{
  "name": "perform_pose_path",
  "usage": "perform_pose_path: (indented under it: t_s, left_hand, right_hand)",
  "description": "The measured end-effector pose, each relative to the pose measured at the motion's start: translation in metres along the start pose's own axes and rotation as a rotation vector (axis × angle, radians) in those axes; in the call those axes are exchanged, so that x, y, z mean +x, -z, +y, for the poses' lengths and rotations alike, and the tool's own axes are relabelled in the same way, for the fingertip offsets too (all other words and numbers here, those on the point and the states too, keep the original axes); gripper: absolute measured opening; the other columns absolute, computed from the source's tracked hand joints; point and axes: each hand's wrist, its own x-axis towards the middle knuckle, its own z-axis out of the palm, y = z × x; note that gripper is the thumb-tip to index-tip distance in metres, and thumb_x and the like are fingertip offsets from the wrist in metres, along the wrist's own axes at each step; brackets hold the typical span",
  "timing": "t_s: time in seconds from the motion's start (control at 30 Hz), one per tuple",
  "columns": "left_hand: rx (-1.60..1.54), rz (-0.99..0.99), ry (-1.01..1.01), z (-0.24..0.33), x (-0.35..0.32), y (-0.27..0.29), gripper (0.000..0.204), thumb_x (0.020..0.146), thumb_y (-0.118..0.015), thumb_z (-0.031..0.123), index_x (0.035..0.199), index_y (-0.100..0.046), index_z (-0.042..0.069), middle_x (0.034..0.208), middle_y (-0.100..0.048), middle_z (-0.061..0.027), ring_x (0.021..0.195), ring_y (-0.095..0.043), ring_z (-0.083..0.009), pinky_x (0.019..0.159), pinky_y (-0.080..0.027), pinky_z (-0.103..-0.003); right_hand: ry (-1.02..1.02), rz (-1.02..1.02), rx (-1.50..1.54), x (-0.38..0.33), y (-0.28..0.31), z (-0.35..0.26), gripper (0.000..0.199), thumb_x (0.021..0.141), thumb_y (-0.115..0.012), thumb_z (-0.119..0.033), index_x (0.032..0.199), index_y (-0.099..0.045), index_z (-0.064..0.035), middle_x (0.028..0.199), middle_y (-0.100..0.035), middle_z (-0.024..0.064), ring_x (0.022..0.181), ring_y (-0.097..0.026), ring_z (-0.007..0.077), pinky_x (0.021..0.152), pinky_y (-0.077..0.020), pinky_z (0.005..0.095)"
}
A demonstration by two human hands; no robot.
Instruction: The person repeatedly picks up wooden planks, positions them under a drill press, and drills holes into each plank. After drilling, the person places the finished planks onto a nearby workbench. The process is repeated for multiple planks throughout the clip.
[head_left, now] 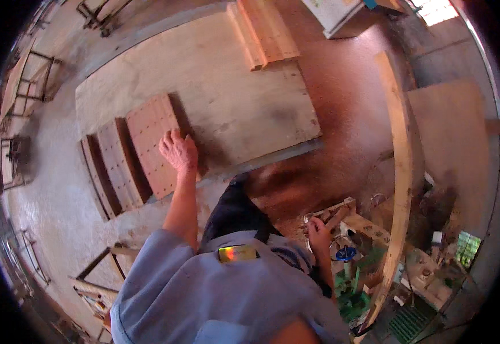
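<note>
My left hand rests on the top face of a reddish-brown wooden panel, close to its right edge. Its fingers are bent but apart, pressing on the wood. Rows of small dark holes dot this panel. Two similar brown panels, a middle one and a narrower outer one, lie stepped to its left. My right hand hangs at my right side, near the cluttered bench. Its fingers are curled together, and whatever may be in them is too small to make out.
A large pale board lies beneath the panels, with orange-brown planks at its far edge. On the right, a long timber stands beside a bench holding a blue-handled valve or wheel and loose tools. A metal-framed stand is at lower left.
</note>
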Motion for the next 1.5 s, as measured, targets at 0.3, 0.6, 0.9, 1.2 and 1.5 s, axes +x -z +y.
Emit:
perform_pose_path:
  t_s: [0.3, 0.6, 0.9, 1.2, 1.5]
  left_hand:
    - [-1.215, -0.772, 0.298, 0.196, 0.083, -0.026, 0.047, 0.086, -0.060, 0.032, 0.122, -0.054, 0.003, 0.093, -0.064, -0.0155, 0.088, -0.062, -0.0325, 0.077, -0.050, -0.042]
    - [-0.659, -0.401, -0.052, 0.292, 0.131, -0.064, 0.057, 0.073, -0.069, 0.045, 0.108, -0.059, 0.001, 0.095, -0.066, -0.0172, 0.089, -0.064, -0.0357, 0.078, -0.051, -0.042]
    - [-0.467, -0.678, -0.069, 0.293, 0.150, -0.048, 0.046, 0.075, -0.065, 0.042, 0.090, -0.065, -0.001, 0.092, -0.067, -0.0195, 0.087, -0.066, -0.0330, 0.078, -0.051, -0.042]
    - [-0.968, -0.921, 0.475, 0.290, 0.152, -0.067, 0.021, 0.081, -0.063, 0.020, 0.083, -0.065, -0.001, 0.074, -0.063, -0.0117, 0.054, -0.064, -0.0279, 0.042, -0.054, -0.035]
    - [-1.459, -0.832, 0.970, 0.298, 0.133, -0.092, 0.015, 0.084, -0.061, 0.009, 0.095, -0.057, -0.001, 0.075, -0.059, -0.0114, 0.054, -0.060, -0.0247, 0.042, -0.052, -0.035]
  right_hand:
    - [-0.146, 0.085, 0.104, -0.028, 0.000, -0.041, 0.028, 0.089, -0.058, -0.019, 0.107, -0.059, 0.0021, 0.084, -0.064, 0.0086, 0.069, -0.063, 0.0150, 0.060, -0.0502, 0.0269]
    - [-0.469, 0.151, 0.354, -0.069, -0.010, 0.004, 0.032, 0.087, -0.059, -0.023, 0.108, -0.059, 0.0024, 0.088, -0.064, 0.0117, 0.073, -0.063, 0.0191, 0.062, -0.0502, 0.0289]
    - [-0.429, 0.148, 0.317, -0.066, -0.016, -0.005, 0.034, 0.090, -0.055, -0.017, 0.117, -0.053, 0.0034, 0.090, -0.066, 0.0122, 0.068, -0.063, 0.0163, 0.059, -0.0514, 0.0281]
    - [-0.436, 0.168, 0.350, -0.051, -0.006, -0.020, 0.036, 0.086, -0.060, -0.021, 0.113, -0.057, 0.0037, 0.088, -0.065, 0.0123, 0.069, -0.063, 0.0158, 0.059, -0.0501, 0.0285]
    - [-0.408, 0.054, 0.261, -0.048, -0.012, 0.001, 0.041, 0.089, -0.055, -0.020, 0.121, -0.049, 0.0042, 0.092, -0.063, 0.0121, 0.069, -0.062, 0.0181, 0.059, -0.0511, 0.0295]
